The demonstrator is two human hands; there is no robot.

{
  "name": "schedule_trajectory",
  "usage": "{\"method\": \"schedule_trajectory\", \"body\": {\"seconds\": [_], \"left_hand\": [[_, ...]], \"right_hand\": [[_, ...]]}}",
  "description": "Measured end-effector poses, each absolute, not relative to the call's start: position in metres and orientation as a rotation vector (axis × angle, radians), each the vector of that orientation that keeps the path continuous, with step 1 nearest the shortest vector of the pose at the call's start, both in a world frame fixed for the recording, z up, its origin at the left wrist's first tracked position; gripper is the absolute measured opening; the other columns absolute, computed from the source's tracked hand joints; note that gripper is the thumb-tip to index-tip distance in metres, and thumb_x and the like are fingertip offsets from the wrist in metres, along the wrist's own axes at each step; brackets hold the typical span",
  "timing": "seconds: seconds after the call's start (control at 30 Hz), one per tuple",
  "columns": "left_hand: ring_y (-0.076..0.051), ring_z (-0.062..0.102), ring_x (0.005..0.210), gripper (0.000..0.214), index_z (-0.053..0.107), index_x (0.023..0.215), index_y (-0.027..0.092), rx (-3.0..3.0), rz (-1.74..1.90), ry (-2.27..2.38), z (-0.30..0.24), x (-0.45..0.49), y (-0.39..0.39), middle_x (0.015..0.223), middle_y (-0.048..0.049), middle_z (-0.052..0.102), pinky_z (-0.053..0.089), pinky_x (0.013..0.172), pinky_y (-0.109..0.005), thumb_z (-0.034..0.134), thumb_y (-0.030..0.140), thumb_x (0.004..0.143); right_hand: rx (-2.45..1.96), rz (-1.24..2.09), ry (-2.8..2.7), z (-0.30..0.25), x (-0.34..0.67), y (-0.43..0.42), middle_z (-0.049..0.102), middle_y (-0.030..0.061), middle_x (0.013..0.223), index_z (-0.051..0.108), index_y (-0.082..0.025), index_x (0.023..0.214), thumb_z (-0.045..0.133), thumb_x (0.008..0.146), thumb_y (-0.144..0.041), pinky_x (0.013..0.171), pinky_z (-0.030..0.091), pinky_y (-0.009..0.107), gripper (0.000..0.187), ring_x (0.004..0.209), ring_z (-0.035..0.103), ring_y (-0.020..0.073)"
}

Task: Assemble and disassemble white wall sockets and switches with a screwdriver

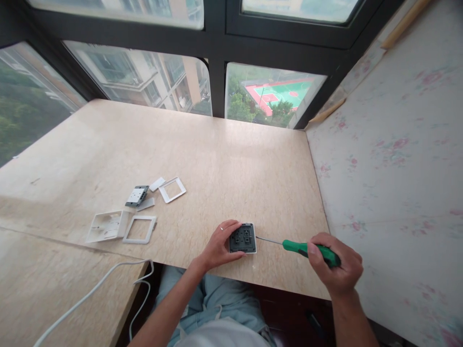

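Observation:
A square wall switch (241,238) with a white rim rests on the stone-look sill, its dark grey back facing up. My left hand (222,244) grips it from the left, thumb along the near edge and fingers along the far edge. In my right hand (338,262) is a screwdriver (298,246) with a green and black handle, held nearly level. Its thin shaft points left, and the tip is at the switch's right edge; whether it sits in a slot there I cannot tell.
To the left lie a socket module (137,196), a white frame (172,199), another white frame (125,236), a white back box (104,235) and small white plates (157,184). A white cable (97,287) runs over the front edge. Windows stand behind; a papered wall (390,193) bounds the right.

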State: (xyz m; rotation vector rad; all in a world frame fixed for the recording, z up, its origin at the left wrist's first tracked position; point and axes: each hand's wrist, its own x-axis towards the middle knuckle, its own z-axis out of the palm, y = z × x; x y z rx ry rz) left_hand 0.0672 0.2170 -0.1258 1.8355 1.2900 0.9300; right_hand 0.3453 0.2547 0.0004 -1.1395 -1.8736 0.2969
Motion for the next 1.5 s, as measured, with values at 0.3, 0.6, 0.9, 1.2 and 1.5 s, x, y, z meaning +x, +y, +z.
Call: {"method": "schedule_trajectory", "body": {"seconds": [0.3,0.6,0.9,1.2,1.5], "left_hand": [[-0.029,0.045,0.129,0.075,0.045,0.138,0.024,1.861,0.936,1.294,-0.123,0.068,0.217,0.136,-0.0129,0.051,0.039,0.108,-0.048,0.076,0.046,0.073],[-0.029,0.045,0.129,0.076,0.044,0.139,0.024,1.883,0.945,1.294,-0.126,0.069,0.217,0.136,-0.0128,0.051,0.038,0.108,-0.048,0.075,0.046,0.073],[-0.029,0.045,0.129,0.076,0.044,0.139,0.025,1.862,0.939,1.294,-0.124,0.069,0.217,0.136,-0.0127,0.051,0.038,0.108,-0.049,0.075,0.046,0.073],[-0.028,0.046,0.128,0.075,0.044,0.139,0.025,1.889,0.956,1.284,-0.125,0.069,0.217,0.136,-0.0121,0.052,0.039,0.108,-0.047,0.075,0.046,0.073],[-0.029,0.046,0.128,0.073,0.046,0.138,0.026,1.888,0.969,1.287,-0.123,0.07,0.217,0.135,-0.0122,0.052,0.038,0.107,-0.05,0.074,0.046,0.074]], "right_hand": [[-0.825,0.243,-2.202,0.022,0.314,0.278,0.057,-0.0006,0.06,0.056,-0.02,0.078,0.062,0.076,-0.011,0.052,0.041,0.027,0.011,0.052,0.049,0.0128],[-0.834,0.217,-2.229,0.023,0.313,0.28,0.057,-0.0011,0.059,0.054,-0.02,0.077,0.063,0.077,-0.012,0.052,0.04,0.027,0.012,0.052,0.048,0.0124],[-0.853,0.214,-2.243,0.018,0.312,0.282,0.058,-0.0013,0.059,0.056,-0.02,0.075,0.062,0.076,-0.013,0.052,0.04,0.027,0.01,0.051,0.05,0.0124],[-0.866,0.218,-2.366,0.028,0.304,0.286,0.058,-0.0004,0.06,0.055,-0.019,0.076,0.062,0.083,-0.02,0.054,0.04,0.027,0.01,0.053,0.051,0.0131],[-0.898,0.596,-2.727,0.072,0.287,0.298,0.059,0.0134,0.124,0.049,-0.019,0.122,0.046,0.096,-0.032,0.088,0.052,0.037,0.029,0.112,0.059,0.0238]]}}
